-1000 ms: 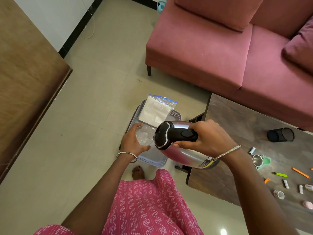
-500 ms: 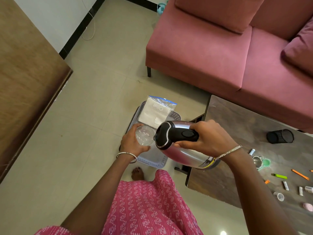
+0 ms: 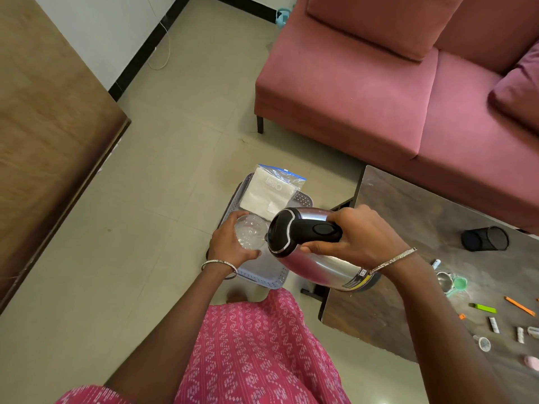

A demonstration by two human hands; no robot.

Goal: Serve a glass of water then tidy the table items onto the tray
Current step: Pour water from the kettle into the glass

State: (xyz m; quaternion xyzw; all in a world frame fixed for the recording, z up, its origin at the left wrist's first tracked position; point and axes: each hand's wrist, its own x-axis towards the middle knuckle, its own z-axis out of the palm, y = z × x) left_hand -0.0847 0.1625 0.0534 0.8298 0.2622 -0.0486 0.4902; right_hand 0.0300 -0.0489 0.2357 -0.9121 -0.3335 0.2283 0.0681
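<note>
Left of the table (image 3: 408,223), just off its near corner, both my hands meet above a grey tray (image 3: 262,279). My left hand (image 3: 230,243) grips a clear glass (image 3: 250,233), fingers curled round its far side and thumb round its near side, so I look straight down into its open mouth. A thin bangle circles that wrist.

My right hand (image 3: 358,237) grips the black handle of a steel flask (image 3: 315,258), fingers wrapped over the top and thumb tucked along the near side. A chain bracelet hangs on that wrist. I hold the flask tipped almost onto its side. Its black top points away from the table toward the glass, its spout is just beside the glass rim, and its base hangs over the table's left edge. I cannot tell whether water is flowing.

The tray sits lower than the tabletop, directly under the glass. At its far end, tilted against the rim, is a white napkin pack (image 3: 268,191) in clear plastic.

On the table, well to the right of my hands, a black mesh pen cup (image 3: 485,239) lies on its side. Nearer me are a small steel cup (image 3: 444,279) touching a green lid (image 3: 460,283), a green marker (image 3: 482,308), an orange pen (image 3: 520,306) and several smaller bits too small to name. Beyond the table stands a pink sofa (image 3: 364,91).
</note>
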